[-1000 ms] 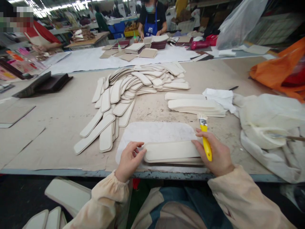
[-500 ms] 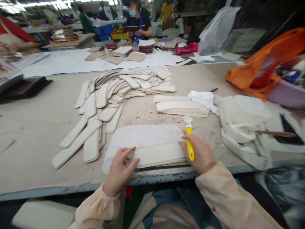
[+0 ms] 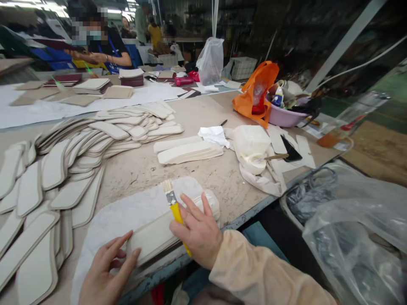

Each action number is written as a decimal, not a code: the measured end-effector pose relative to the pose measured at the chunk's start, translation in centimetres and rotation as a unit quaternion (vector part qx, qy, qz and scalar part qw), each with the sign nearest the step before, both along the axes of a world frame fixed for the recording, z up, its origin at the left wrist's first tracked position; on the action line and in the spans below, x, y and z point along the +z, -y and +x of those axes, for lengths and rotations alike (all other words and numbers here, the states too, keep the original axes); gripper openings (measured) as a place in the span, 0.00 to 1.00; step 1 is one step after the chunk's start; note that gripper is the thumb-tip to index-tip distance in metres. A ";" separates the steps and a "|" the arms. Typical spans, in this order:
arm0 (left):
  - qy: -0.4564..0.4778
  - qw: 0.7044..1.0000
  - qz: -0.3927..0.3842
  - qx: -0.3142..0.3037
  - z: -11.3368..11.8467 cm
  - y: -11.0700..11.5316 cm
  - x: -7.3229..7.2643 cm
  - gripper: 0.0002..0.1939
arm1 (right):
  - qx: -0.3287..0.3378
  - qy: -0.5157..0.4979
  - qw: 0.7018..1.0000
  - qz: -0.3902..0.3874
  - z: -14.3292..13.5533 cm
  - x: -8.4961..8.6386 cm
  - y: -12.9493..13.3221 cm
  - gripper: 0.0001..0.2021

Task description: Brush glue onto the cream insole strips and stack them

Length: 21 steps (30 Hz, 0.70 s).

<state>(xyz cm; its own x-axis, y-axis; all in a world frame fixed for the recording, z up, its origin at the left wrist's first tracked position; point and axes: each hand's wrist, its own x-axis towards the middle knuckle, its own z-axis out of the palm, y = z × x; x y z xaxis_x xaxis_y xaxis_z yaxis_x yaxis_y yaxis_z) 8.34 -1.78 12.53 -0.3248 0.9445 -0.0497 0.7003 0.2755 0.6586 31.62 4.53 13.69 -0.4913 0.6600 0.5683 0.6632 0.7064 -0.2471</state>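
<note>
A yellow-handled paintbrush (image 3: 175, 212), bristles pointing up and away, is held in my right hand (image 3: 200, 231) between thumb and palm side. That hand's fingers reach over the right end of a small stack of long off-white strips (image 3: 155, 237). At the strips' left end, my left hand (image 3: 110, 267) has its thumb and forefinger on the two corners, pinching the end between them. The stack lies on a thin white sheet (image 3: 95, 237) along the table's front edge. Many similar strips with rounded ends (image 3: 54, 165) fan out to the left in overlapping rows.
Beyond the sheet lie more pale strips (image 3: 190, 151) and a crumpled white tissue (image 3: 213, 134). To the right sit a plastic-wrapped tub of white paste (image 3: 254, 163) with a stick (image 3: 276, 156), a black phone-like slab (image 3: 291, 149), an orange bag (image 3: 256, 95) and a purple basin (image 3: 286, 116). A co-worker stands across the table.
The view has swung to the right, bringing the basin and plastic bags further into sight. My right hand has slid over the strips' right end with the brush; my left hand stays at the left end.
</note>
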 end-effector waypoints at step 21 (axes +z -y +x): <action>-0.005 1.000 -0.012 0.014 0.9 -0.1 1.1 0.30 | 0.000 0.023 0.994 -0.109 4.9 -2.5 -1.2 0.10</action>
